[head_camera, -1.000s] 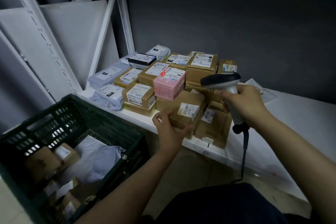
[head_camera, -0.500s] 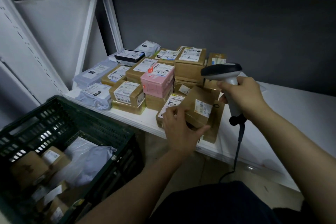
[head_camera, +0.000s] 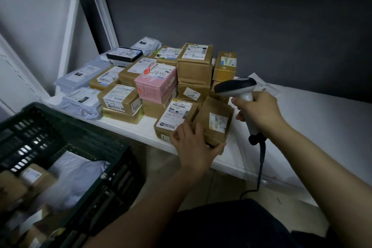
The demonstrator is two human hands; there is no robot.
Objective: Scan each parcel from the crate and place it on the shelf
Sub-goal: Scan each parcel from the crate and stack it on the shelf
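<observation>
One pink box mid-pile. Front-right of it: left hand gripping one tilted brown parcel. Further right: right hand wrapped round one scanner. Front-left: one green crate.

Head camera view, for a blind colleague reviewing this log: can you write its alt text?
A person's left hand holds a brown parcel at the front of a white shelf crowded with parcels, while the right hand grips a corded scanner. A dark crate holding parcels sits lower left.
</observation>
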